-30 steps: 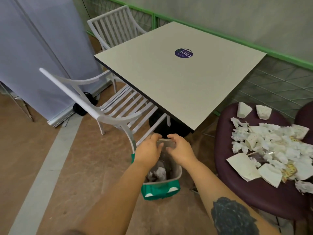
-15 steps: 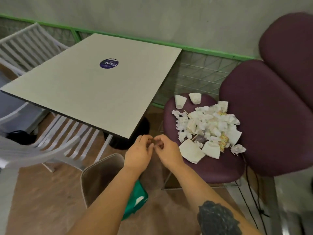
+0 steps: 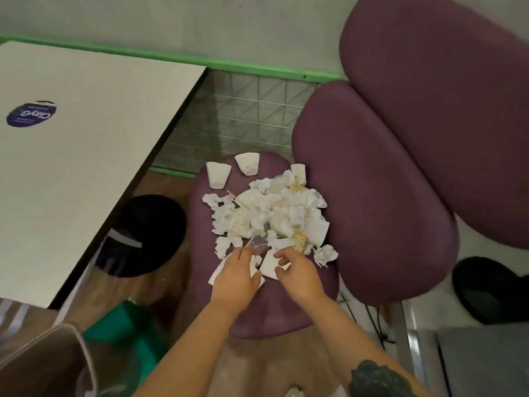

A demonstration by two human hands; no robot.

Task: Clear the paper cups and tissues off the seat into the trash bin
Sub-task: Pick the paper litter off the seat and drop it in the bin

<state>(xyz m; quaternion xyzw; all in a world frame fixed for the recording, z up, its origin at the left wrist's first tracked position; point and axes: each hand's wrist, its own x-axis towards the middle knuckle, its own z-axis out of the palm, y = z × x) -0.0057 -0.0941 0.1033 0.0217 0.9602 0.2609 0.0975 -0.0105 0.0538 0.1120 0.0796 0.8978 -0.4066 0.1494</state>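
Note:
A heap of crumpled white tissues (image 3: 274, 207) and flattened paper cups lies on a round purple seat (image 3: 200, 247). Two paper cups (image 3: 217, 174) lie apart at the seat's far edge. My left hand (image 3: 236, 277) rests on flattened paper cups at the heap's near edge, fingers spread. Just right of it my right hand (image 3: 297, 275) hovers with curled fingers, touching another flattened cup (image 3: 269, 266). Neither hand has closed on anything. The grey trash bin (image 3: 48, 359) with a green base stands on the floor at the lower left, mostly cut off.
A white square table (image 3: 86, 167) with a blue sticker stands on the left, its black round foot (image 3: 146, 233) beside the seat. More purple cushions (image 3: 372, 190) rise to the right. A green-trimmed wire fence runs behind. A black object lies at the far right.
My view has swung from the bin to the seat. Both hands left the bin, came up and moved right onto the near edge of the heap.

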